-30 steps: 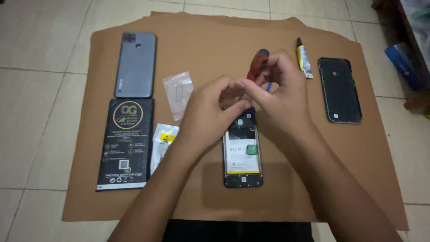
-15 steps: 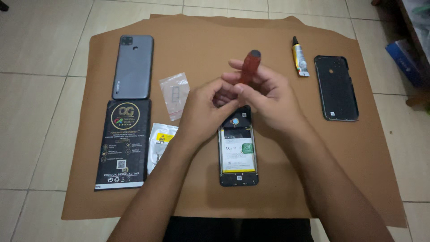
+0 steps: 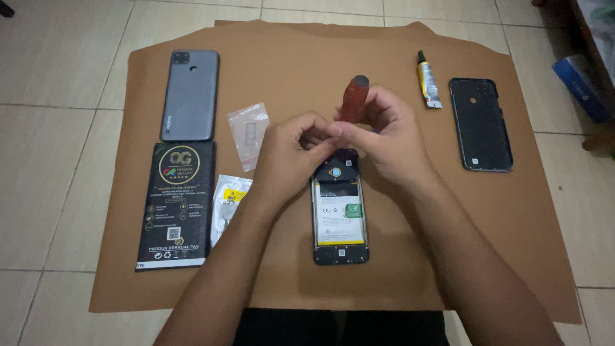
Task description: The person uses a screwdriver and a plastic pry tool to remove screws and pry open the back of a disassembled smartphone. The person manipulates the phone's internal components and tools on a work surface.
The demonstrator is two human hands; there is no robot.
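Note:
An opened phone (image 3: 340,218) lies back-up on brown paper (image 3: 307,70), its battery and dark inner frame showing. Above its top end my two hands meet. My right hand (image 3: 384,138) grips a red-handled screwdriver (image 3: 353,97), handle pointing up and away; the tip is hidden behind my fingers. My left hand (image 3: 291,154) pinches at the same spot with thumb and fingertips, and whether it holds anything small I cannot see.
A grey phone (image 3: 189,95) lies at the far left above a black flat package (image 3: 173,204). Two small clear plastic bags (image 3: 248,133) (image 3: 227,206) sit between them and the opened phone. A small glue tube (image 3: 428,83) and a black phone back cover (image 3: 480,125) lie right. Tiled floor surrounds.
The view shifted slightly, so everything sits a little lower and to the left. My hands stay together over the phone's top, with the screwdriver handle a bit more upright.

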